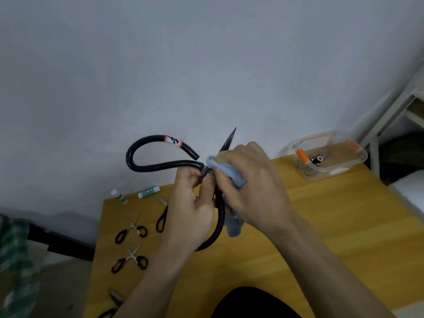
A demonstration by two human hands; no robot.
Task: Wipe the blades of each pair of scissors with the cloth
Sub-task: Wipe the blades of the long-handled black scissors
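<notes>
Large black-handled scissors (160,161) were held up above the wooden table (321,226), the left hand (195,203) gripping them near the pivot. The right hand (250,180) pinched the light blue cloth (227,173) around the dark blades, only the tip showing. Wiping this pair seemed under way; next, a stroke toward the tip, then the small scissors (130,230) lying on the table.

**Both hands raised and closed, meeting in front of me**

My left hand (195,203) is up at the middle, fingers and thumb curled tight in a grip, forearm rising from the lower left. My right hand (250,180) sits just beside it, touching, back toward me, fingers curled under in a hold, bare forearm running down to the lower right.
</notes>
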